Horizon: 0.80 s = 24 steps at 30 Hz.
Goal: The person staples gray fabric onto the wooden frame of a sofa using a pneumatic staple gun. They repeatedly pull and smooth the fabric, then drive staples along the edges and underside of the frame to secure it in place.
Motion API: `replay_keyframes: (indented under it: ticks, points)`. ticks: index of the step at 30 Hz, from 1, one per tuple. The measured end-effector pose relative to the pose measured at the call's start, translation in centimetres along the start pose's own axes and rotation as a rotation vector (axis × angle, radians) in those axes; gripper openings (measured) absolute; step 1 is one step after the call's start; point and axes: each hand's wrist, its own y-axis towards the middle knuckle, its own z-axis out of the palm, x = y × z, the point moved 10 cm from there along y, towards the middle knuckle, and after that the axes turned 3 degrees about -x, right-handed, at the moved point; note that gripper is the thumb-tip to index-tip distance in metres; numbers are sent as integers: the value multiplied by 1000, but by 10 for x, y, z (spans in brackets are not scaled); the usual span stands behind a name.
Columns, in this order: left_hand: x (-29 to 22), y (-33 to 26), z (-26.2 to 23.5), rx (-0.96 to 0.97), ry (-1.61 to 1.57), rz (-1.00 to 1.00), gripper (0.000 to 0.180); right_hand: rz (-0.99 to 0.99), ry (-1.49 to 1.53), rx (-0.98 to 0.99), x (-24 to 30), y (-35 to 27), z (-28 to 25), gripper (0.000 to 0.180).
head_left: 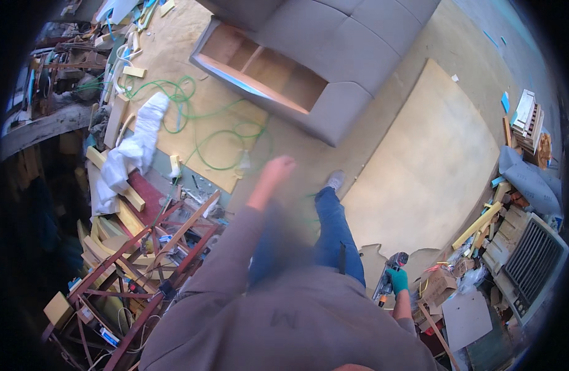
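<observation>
My bare left hand (pixel 277 172) is held out in front of me, over the floor short of the sofa. Its fingers look curled in, slightly blurred, with nothing visible in them. Low at my right side, my right hand (pixel 397 281) wears a teal glove and is closed round a dark grey and black staple gun (pixel 389 269), partly hidden by the hand. Ahead of me stands a grey upholstered sofa (pixel 346 55), its open wooden storage box (pixel 287 77) facing my left hand.
A green hose (pixel 219 139) lies in loops on a tan board (pixel 192 148). Another large board (pixel 423 161) lies to the right. Red metal frames (pixel 142 266), wood offcuts and white wrap (pixel 142 136) crowd the left. Cardboard boxes (pixel 438 287) and a slatted grey panel (pixel 535 266) fill the right.
</observation>
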Motion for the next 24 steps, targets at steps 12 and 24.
replay_keyframes:
  ticks: [12, 24]
  points:
    - [173, -161, -146, -120, -6, -16, 19, -142, 61, 185, 64, -36, 181, 25]
    - [382, -134, -244, -212, -163, -455, 32, -299, -208, 199, 172, -50, 299, 31]
